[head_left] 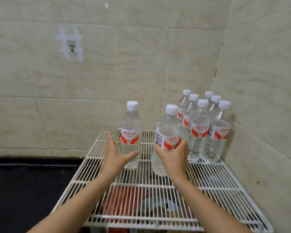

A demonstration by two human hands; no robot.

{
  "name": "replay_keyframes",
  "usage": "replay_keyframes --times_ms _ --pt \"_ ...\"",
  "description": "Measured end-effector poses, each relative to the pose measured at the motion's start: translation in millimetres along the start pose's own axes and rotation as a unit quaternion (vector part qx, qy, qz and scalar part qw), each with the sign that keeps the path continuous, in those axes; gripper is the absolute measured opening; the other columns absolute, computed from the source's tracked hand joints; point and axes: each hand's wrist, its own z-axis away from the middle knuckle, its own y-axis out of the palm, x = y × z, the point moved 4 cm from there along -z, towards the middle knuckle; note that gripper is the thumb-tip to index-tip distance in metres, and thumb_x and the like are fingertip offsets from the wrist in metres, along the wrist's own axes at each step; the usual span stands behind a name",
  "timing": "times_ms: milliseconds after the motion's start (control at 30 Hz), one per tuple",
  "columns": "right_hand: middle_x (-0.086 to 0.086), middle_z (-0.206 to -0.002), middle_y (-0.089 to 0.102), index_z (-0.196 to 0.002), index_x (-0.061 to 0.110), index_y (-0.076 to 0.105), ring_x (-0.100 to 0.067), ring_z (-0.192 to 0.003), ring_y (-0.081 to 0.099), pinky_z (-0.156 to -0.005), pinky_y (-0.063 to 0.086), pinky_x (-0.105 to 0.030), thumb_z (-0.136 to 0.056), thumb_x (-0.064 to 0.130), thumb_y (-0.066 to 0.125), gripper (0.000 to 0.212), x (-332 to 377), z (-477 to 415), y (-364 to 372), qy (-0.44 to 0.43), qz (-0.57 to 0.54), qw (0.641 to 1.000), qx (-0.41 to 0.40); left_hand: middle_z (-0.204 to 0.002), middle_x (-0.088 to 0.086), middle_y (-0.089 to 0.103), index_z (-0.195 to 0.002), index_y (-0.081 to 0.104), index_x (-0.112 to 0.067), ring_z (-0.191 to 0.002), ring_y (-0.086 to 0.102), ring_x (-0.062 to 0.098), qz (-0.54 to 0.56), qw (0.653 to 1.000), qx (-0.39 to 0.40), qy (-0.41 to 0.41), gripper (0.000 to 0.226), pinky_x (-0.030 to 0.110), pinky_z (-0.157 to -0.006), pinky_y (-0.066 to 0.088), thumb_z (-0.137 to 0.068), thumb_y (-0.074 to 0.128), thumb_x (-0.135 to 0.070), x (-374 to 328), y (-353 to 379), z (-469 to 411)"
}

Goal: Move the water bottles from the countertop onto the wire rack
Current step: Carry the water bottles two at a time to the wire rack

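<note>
The right hand [172, 158] was wrapped around the middle of a water bottle [168, 125], fingers curled over the lower edge of its red-and-white label, a hold low enough to keep the tall bottle upright and steer its base. That base sat at the wires of the white wire rack [208, 182]; whether its weight was fully down could not be told. The left hand [118, 157] was spread wide, fingers straight, cupped around but not closed on a second bottle [130, 130] standing upright on the rack just to the left, the thumb lying across its lower front; actual contact could not be judged. That open pose looked like steadying a bottle prone to rock on the wires. Six more bottles [200, 130] stood packed together in the rack's far right corner against the tiled wall [141, 64], probably so each braced the next and the near side stayed free. The dark countertop [23, 182] to the left showed no bottles in view, so the task seemed close to finished.
</note>
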Motion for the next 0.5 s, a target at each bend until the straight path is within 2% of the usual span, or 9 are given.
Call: replay_keyframes --times_ms 67,133,200,233,267,333,400,500 --pt "0.005 -0.102 0.038 -0.121 0.011 0.037 -0.011 -0.091 0.041 -0.072 0.037 -0.025 -0.067 0.040 0.076 0.073 -0.8 1.7 -0.6 0.002 -0.015 1.000 0.013 -0.151 0.007 0.025 -0.145 -0.005 -0.028 -0.138 0.028 0.026 -0.010 0.998 -0.051 0.023 0.123 0.051 -0.112 0.027 -0.058 0.081 -0.032 -2.0 11.1 2.8" --pt "0.005 -0.101 0.038 -0.121 0.011 0.037 -0.012 -0.091 0.044 -0.072 0.038 -0.025 -0.067 0.037 0.077 0.072 -1.3 1.1 1.0 0.007 -0.031 0.999 0.022 -0.146 0.007 0.035 -0.144 0.004 -0.028 -0.133 0.037 0.026 -0.015 0.996 -0.091 0.021 0.115 0.050 -0.108 0.034 -0.059 0.081 -0.033 -5.2 18.6 1.9" --pt "0.005 -0.100 0.040 -0.118 0.012 0.039 -0.013 -0.091 0.046 -0.072 0.039 -0.026 -0.066 0.034 0.078 0.069 -1.8 -1.2 4.1 0.012 -0.046 0.999 0.014 -0.129 0.006 0.052 -0.134 0.028 -0.026 -0.116 0.054 0.024 -0.018 0.993 -0.120 0.011 0.090 0.043 -0.093 0.048 -0.061 0.079 -0.033 -4.1 22.1 -3.4" --pt "0.005 -0.100 0.042 -0.117 0.012 0.040 -0.014 -0.092 0.047 -0.073 0.041 -0.026 -0.065 0.033 0.079 0.068 -2.1 -2.9 6.0 0.011 -0.054 0.998 0.007 -0.118 0.004 0.057 -0.123 0.038 -0.023 -0.104 0.059 0.021 -0.018 0.992 -0.124 0.010 0.073 0.037 -0.084 0.051 -0.062 0.078 -0.032 -4.4 23.2 -5.8" --pt "0.005 -0.100 0.043 -0.116 0.013 0.040 -0.015 -0.093 0.049 -0.075 0.043 -0.027 -0.064 0.032 0.079 0.067 -2.0 -5.3 7.9 0.010 -0.059 0.998 0.001 -0.109 0.002 0.058 -0.111 0.043 -0.025 -0.095 0.060 0.018 -0.016 0.992 -0.124 0.014 0.060 0.032 -0.076 0.052 -0.063 0.078 -0.029 -4.0 23.9 -9.8" --pt "0.004 -0.100 0.046 -0.114 0.015 0.041 -0.016 -0.092 0.052 -0.075 0.045 -0.028 -0.064 0.032 0.079 0.065 -1.8 -11.4 13.7 0.011 -0.059 0.998 0.000 -0.100 -0.001 0.058 -0.102 0.045 -0.028 -0.084 0.060 0.014 -0.014 0.993 -0.112 0.026 0.050 0.025 -0.065 0.049 -0.064 0.077 -0.025 -2.2 24.6 -18.3" --pt "0.004 -0.099 0.050 -0.113 0.017 0.042 -0.015 -0.089 0.054 -0.073 0.044 -0.025 -0.065 0.032 0.078 0.062 -0.8 -21.2 21.1 0.014 -0.059 0.998 0.003 -0.098 -0.003 0.059 -0.103 0.046 -0.027 -0.083 0.060 0.012 -0.010 0.994 -0.100 0.035 0.049 0.022 -0.063 0.047 -0.065 0.076 -0.024 1.5 24.1 -29.6" --pt "0.003 -0.102 0.053 -0.116 0.018 0.042 -0.014 -0.086 0.054 -0.070 0.043 -0.022 -0.067 0.032 0.077 0.062 2.9 -44.9 37.4 0.030 -0.058 0.998 -0.017 -0.096 -0.001 0.064 -0.103 0.051 -0.024 -0.082 0.063 0.015 0.020 0.995 -0.094 0.033 0.047 0.034 -0.071 0.053 -0.064 0.076 -0.025 -0.7 19.4 -56.6"
